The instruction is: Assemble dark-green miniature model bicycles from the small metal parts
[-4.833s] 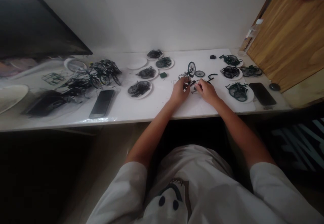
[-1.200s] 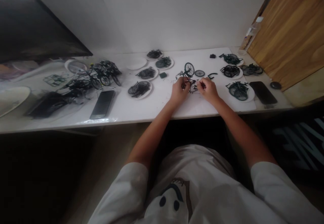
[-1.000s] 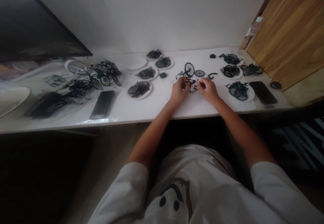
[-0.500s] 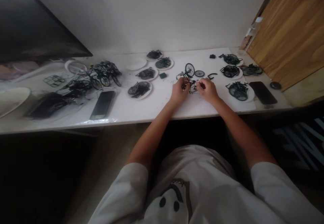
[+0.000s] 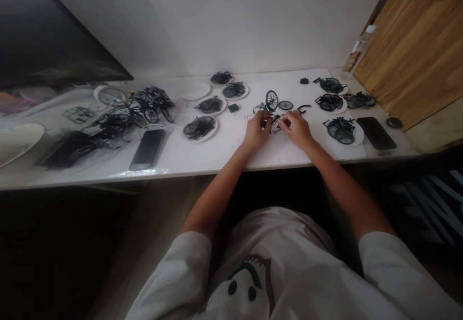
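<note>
My left hand (image 5: 258, 128) is closed around the dark frame of a small model bicycle, whose spoked wheel (image 5: 272, 100) sticks up beyond my fingers. Close beside it, my right hand (image 5: 294, 125) pinches at the frame's right side with thumb and forefinger; whatever small piece it may hold is hidden. Just past my hands a loose wheel (image 5: 285, 105) lies flat on the white board. A curved black part (image 5: 304, 108) rests behind my right hand. Part of the bicycle frame is covered by my fingers.
Plates of dark bicycle parts stand to the left (image 5: 200, 128) and right (image 5: 343, 131). Finished-looking model bicycles (image 5: 150, 105) cluster farther left, behind a phone (image 5: 147, 149). Another phone (image 5: 376, 133) lies at the right, with a plastic bottle (image 5: 360, 50) near the wooden panel (image 5: 415, 45).
My right hand has shifted slightly left, bringing its fingertips closer to the bicycle frame. My left hand keeps its hold, with the upright wheel almost unmoved.
</note>
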The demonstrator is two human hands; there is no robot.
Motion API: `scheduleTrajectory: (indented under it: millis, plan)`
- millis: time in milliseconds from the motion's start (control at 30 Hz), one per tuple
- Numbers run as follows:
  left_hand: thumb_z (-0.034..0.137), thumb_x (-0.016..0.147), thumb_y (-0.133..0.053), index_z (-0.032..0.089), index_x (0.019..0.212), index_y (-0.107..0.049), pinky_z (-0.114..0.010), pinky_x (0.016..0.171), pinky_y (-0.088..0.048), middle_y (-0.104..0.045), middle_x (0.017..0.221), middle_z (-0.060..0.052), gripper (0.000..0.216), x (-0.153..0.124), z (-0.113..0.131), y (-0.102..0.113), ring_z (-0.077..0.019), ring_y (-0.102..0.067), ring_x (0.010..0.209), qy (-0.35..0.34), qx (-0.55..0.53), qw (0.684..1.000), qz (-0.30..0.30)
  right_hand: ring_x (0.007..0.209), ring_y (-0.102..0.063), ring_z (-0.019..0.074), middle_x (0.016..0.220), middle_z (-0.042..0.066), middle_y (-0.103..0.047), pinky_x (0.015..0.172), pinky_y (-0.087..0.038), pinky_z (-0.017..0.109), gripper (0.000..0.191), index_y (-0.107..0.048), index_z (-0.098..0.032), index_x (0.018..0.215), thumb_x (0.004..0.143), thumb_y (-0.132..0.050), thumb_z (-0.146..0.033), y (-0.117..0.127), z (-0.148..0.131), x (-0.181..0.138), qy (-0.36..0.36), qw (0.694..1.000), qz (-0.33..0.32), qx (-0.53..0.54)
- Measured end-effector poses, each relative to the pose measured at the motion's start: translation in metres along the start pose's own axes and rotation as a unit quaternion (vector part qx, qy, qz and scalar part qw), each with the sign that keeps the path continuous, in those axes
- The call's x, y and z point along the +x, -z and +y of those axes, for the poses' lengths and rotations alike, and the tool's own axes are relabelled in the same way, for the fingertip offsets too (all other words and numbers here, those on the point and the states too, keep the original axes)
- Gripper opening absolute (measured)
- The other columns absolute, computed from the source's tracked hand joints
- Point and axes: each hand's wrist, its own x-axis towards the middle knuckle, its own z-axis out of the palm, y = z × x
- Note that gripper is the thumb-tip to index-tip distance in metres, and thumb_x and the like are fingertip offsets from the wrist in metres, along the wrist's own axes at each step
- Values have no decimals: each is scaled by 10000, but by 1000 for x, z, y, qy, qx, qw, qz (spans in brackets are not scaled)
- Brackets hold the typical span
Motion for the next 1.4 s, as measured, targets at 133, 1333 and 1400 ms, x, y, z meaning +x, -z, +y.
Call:
scheduleTrajectory:
  millis: [133,1333,1400]
  plan:
    - [162,1026,-631,223,1099,-642,-334,831,-580,-836,1130,-119,96,-1,-2,0,-172,-726,862,-15,10,1000,-9,902,-606,280,851,70,-651,821,-474,407,424,-455,-295,823,1143,-583,-543,-1,3,1,7,1000,-6,-7]
    - [136,1016,-649,212,1088,-688,-305,770,-544,-822,998,-71,112,-2,3,1,-149,-676,765,-21,25,999,-14,825,-617,237,858,61,-693,786,-420,352,382,-455,-285,863,1144,-534,-531,0,4,-1,-53,995,-66,-55]
    - [133,1016,-649,209,1080,-690,-306,761,-538,-820,987,-70,108,-2,3,0,-145,-662,746,-25,25,999,-15,807,-605,237,850,62,-685,773,-404,359,386,-438,-285,852,1144,-521,-525,0,3,-1,-62,994,-69,-64]
